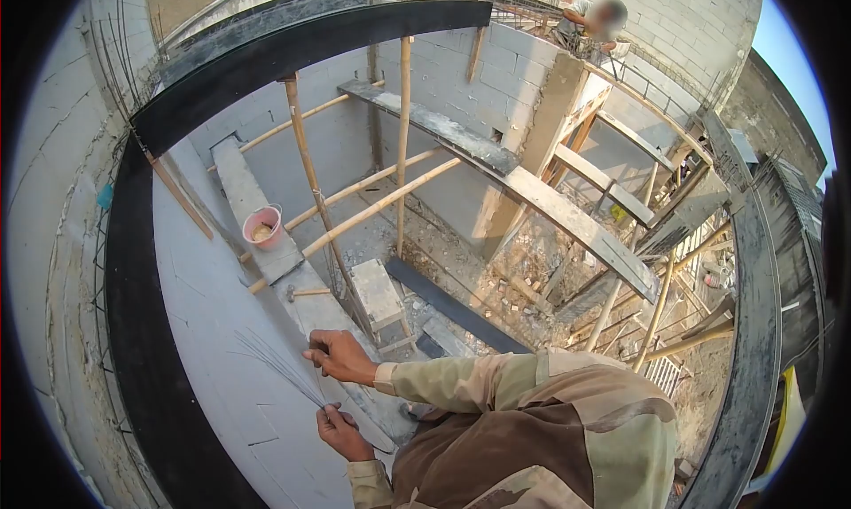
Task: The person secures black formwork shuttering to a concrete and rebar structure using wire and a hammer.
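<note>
My left hand [341,431] pinches the base of a bundle of thin grey wires [277,364]. The wires fan out up and to the left over a grey block wall top [222,349]. Just above it, my right hand [341,356] has its fingers curled around a small dark object that I cannot identify, close to the wire bundle. Camouflage sleeves and clothing [532,429] fill the lower right.
A pink bucket [263,227] and a hammer [297,292] rest on a concrete ledge ahead. Bamboo poles [403,137] and planks [567,216] cross a deep drop with rubble below. Black curved formwork [133,332] borders the left. Another person [589,21] crouches at the far top.
</note>
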